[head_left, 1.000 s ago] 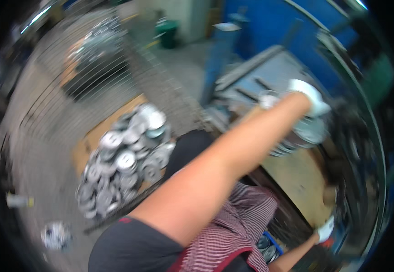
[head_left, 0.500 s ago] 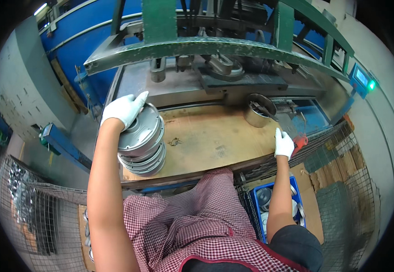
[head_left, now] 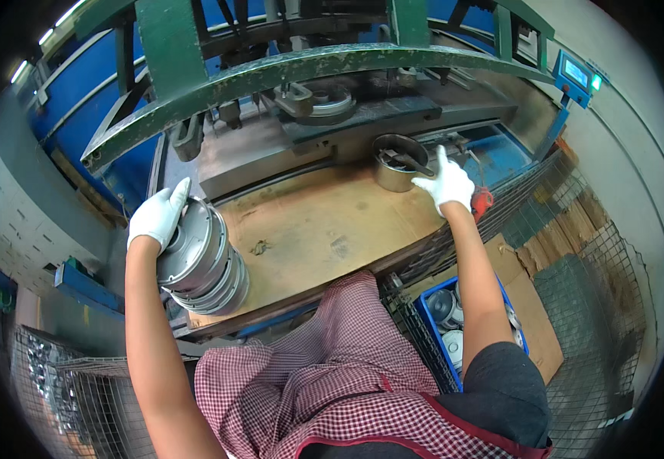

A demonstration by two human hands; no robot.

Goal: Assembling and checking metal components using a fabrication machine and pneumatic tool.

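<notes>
My left hand (head_left: 159,217), in a white glove, grips the left rim of the upper round grey metal parts (head_left: 198,241). They are piled in a stack at the table's left end, the upper ones tilted against the lower ones. Thumb and fingertips lie along the rim, partly hidden. My right hand (head_left: 449,185), also gloved, hovers just right of a metal pot (head_left: 395,180). Its thumb and forefinger are spread, with nothing visible between them. Dark flat pieces and a dark handle-like bar show in the pot, the bar reaching over its rim toward my thumb.
A press with a green frame (head_left: 271,79) spans the far side, a round metal part (head_left: 330,107) on its bed. The tan tabletop (head_left: 309,222) lies before me. A blue crate (head_left: 424,306) of metal parts and wire cages stand below right. A control screen (head_left: 575,73) is far right.
My right hand has moved up and left toward the pot, and its fingers have spread. My left hand stays on the stacked parts. The whole view has shifted and turned.
</notes>
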